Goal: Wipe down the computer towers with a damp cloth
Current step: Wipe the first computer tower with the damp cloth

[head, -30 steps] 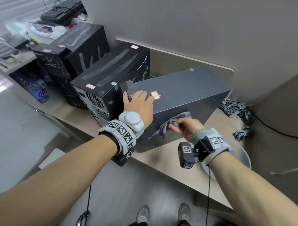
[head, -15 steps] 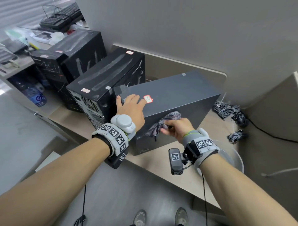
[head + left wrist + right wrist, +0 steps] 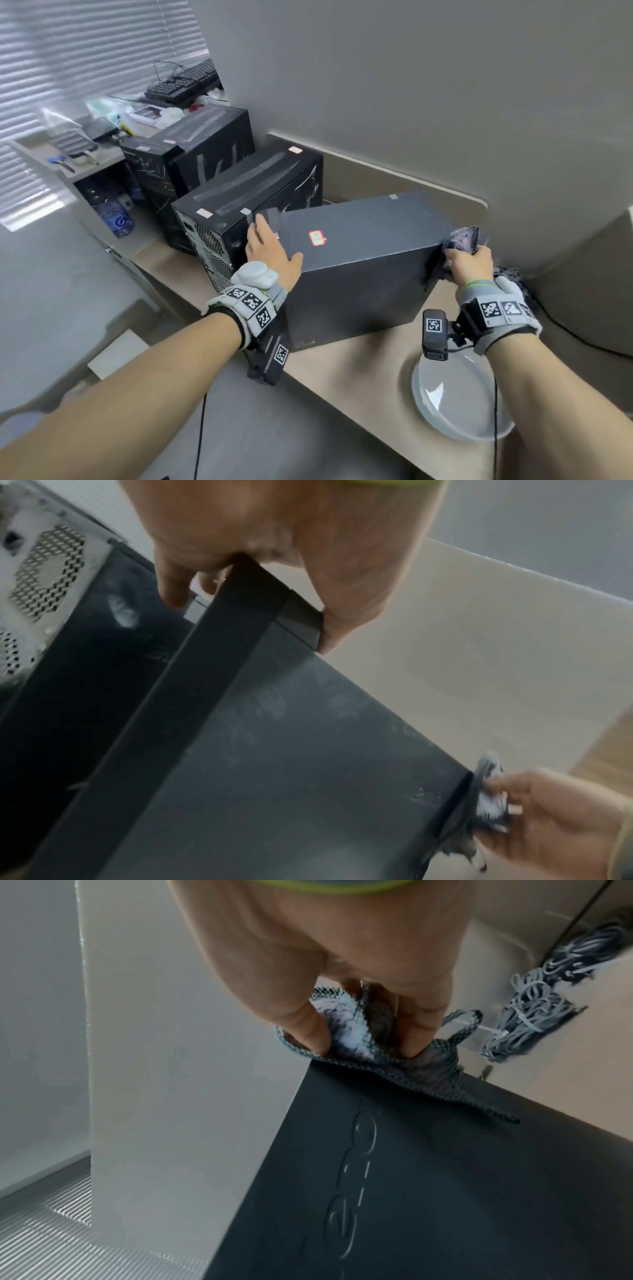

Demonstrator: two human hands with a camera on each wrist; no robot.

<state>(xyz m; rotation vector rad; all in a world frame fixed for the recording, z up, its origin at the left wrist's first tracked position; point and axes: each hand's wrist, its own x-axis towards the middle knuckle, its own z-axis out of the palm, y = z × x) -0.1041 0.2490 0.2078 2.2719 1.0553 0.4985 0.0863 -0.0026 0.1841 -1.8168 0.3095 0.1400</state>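
Note:
A dark grey computer tower [image 3: 359, 260] lies on its side on the beige counter [image 3: 359, 370]. My left hand [image 3: 270, 243] caps its top left corner. In the left wrist view the fingers [image 3: 171, 588] curl down over the end face and the thumb lies along the top edge of the tower [image 3: 274, 750]. My right hand [image 3: 466, 263] holds a bunched dark mesh cloth [image 3: 462, 238] against the tower's upper right corner. In the right wrist view thumb and fingers pinch the cloth [image 3: 356, 1039] on the corner of the front face [image 3: 411, 1177], which bears an embossed logo.
Two black towers [image 3: 250, 198] [image 3: 195, 154] stand side by side left of the grey one. A clear round dish [image 3: 455, 397] sits on the counter's near edge under my right wrist. Bundled grey cables [image 3: 534, 1001] lie beyond the tower's right end. A grey wall [image 3: 411, 102] runs behind the counter.
My right hand has swept the cloth from the middle of the near side panel rightward and up to the tower's right end corner. My left hand stays on the left corner.

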